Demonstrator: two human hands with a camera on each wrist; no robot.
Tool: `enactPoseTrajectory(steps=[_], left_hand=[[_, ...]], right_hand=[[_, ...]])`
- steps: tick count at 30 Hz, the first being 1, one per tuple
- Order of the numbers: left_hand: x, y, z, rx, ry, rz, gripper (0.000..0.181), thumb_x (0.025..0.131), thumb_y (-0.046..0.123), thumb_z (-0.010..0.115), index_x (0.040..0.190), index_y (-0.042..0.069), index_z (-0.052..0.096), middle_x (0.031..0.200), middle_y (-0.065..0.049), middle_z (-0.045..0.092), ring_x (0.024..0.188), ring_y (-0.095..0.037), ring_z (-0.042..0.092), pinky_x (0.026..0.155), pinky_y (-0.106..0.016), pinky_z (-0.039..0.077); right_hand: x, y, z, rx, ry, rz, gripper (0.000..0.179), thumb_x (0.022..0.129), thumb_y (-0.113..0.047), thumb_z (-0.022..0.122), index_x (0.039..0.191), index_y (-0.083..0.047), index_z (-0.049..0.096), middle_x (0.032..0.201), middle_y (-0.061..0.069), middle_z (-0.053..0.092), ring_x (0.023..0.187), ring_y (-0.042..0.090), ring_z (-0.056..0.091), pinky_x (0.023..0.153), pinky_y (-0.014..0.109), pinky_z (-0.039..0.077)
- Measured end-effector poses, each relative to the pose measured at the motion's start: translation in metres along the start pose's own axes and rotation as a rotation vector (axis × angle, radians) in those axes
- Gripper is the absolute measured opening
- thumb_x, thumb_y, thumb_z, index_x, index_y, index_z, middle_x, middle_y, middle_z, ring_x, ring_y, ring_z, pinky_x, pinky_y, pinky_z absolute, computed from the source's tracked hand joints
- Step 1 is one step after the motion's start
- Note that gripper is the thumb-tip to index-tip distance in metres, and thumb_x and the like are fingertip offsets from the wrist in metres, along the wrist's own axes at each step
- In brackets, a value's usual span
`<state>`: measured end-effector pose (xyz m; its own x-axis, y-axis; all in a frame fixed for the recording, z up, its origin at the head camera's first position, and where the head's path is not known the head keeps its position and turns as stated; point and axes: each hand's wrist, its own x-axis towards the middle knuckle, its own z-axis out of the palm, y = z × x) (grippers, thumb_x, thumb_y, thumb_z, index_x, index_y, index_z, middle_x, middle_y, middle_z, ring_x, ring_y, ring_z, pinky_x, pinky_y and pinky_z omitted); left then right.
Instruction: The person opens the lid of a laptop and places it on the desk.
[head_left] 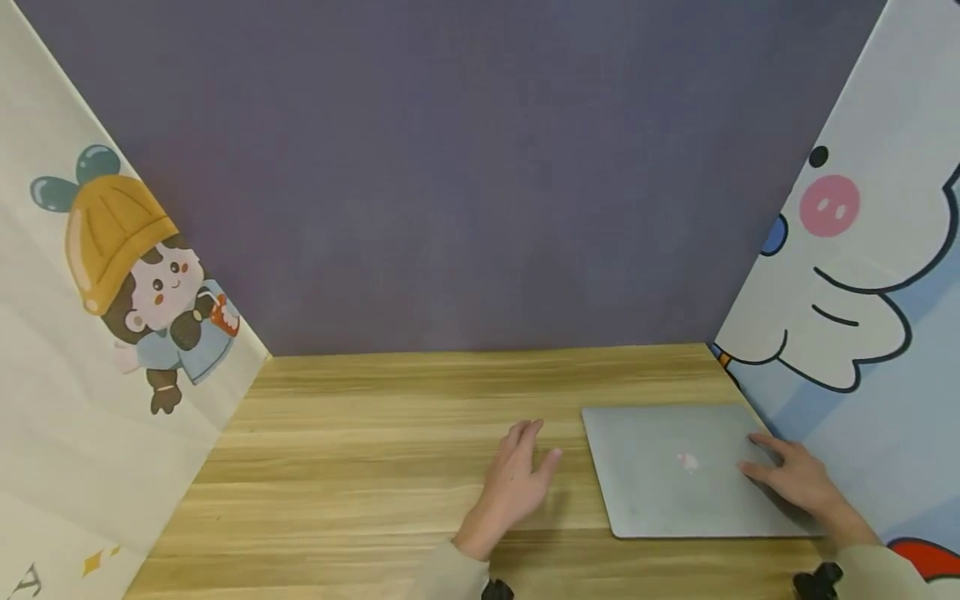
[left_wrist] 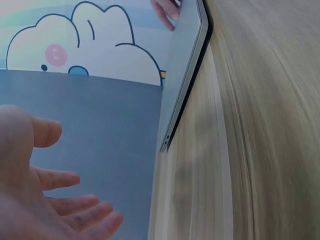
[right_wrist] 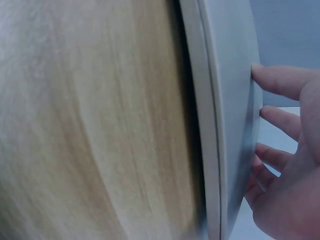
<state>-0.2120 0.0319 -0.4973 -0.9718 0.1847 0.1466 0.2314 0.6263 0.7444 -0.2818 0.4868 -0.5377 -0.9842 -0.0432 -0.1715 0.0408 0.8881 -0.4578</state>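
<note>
Grey-purple backdrop point(head_left: 480, 175) meets the far edge of a pale wood-grain tabletop point(head_left: 352, 467). Laptop point(head_left: 660, 500) on the right side of the tabletop: silver, closed, lying flat, a small pale logo point(head_left: 688, 462) near the middle of its lid. Left wrist view catches the laptop edge-on, with small marks, possibly ports, along its side; a dark line of shadow under it. Right hand point(head_left: 798, 477) at the laptop's right end: thumb and fingertips rest on the lid, spread and only slightly bent, touching without clasping. Left hand point(head_left: 513, 487) just beside the laptop's left edge, apart from it, raised over the tabletop and casting a soft shadow there; its fingers are loose and extended, thumb held away, nothing held. Both wrists come out of light sleeves point(head_left: 450, 575), each with a black device point(head_left: 819, 581) at the cuff, partly cut off on the left arm. Farther out, two printed side panels. Left panel point(head_left: 45, 467) is cream, with a cartoon child point(head_left: 142, 275) in a yellow hat, plus yellow sparkles point(head_left: 92, 563) low down. Right panel point(head_left: 926, 433), close by the right hand, carries a white cartoon animal point(head_left: 885, 250) with pink snout on pale blue; red patch point(head_left: 922, 557) near its bottom.
</note>
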Motion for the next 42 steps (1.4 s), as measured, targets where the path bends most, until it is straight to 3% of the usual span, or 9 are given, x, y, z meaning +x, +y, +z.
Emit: enactPoseTrajectory(steps=[8, 17, 26, 36, 42], left_hand=[[0.006, 0.012, 0.013, -0.095, 0.020, -0.035, 0.059, 0.106, 0.046, 0.047, 0.153, 0.012, 0.042, 0.155, -0.016, 0.040, 0.139, -0.037, 0.043, 0.110, -0.058, 0.041], [0.017, 0.018, 0.028, -0.088, 0.030, -0.054, 0.055, 0.104, 0.043, 0.054, 0.151, 0.014, 0.046, 0.148, -0.009, 0.048, 0.134, -0.030, 0.048, 0.107, -0.051, 0.046], [0.032, 0.019, 0.045, -0.095, 0.001, -0.103, 0.059, 0.101, 0.045, 0.058, 0.150, 0.013, 0.048, 0.147, -0.007, 0.049, 0.133, -0.027, 0.049, 0.108, -0.047, 0.046], [0.041, 0.022, 0.065, -0.022, -0.069, -0.096, 0.059, 0.101, 0.043, 0.059, 0.149, 0.010, 0.048, 0.143, -0.009, 0.050, 0.130, -0.027, 0.051, 0.104, -0.042, 0.049], [0.044, 0.023, 0.074, 0.021, -0.085, -0.135, 0.059, 0.100, 0.042, 0.062, 0.147, 0.010, 0.050, 0.135, -0.010, 0.053, 0.124, -0.025, 0.052, 0.101, -0.039, 0.050]], right_hand=[[0.002, 0.009, 0.000, -0.005, 0.008, -0.037, 0.082, 0.096, -0.050, 0.063, 0.139, 0.016, 0.040, 0.130, 0.054, 0.032, 0.116, 0.070, 0.034, 0.093, 0.079, 0.034], [-0.002, 0.002, 0.000, 0.003, 0.023, -0.027, 0.082, 0.096, -0.049, 0.063, 0.140, 0.016, 0.039, 0.131, 0.054, 0.030, 0.117, 0.071, 0.032, 0.094, 0.079, 0.033], [-0.003, -0.003, 0.001, 0.009, 0.013, 0.007, 0.085, 0.097, -0.052, 0.061, 0.142, 0.015, 0.036, 0.132, 0.054, 0.026, 0.118, 0.072, 0.029, 0.095, 0.080, 0.030], [-0.002, -0.005, -0.001, 0.026, 0.004, 0.006, 0.085, 0.097, -0.052, 0.061, 0.143, 0.015, 0.035, 0.132, 0.055, 0.025, 0.119, 0.072, 0.028, 0.095, 0.080, 0.031], [0.000, -0.005, 0.001, 0.014, 0.003, 0.000, 0.086, 0.097, -0.053, 0.061, 0.143, 0.015, 0.035, 0.132, 0.054, 0.026, 0.118, 0.072, 0.028, 0.095, 0.080, 0.031]])
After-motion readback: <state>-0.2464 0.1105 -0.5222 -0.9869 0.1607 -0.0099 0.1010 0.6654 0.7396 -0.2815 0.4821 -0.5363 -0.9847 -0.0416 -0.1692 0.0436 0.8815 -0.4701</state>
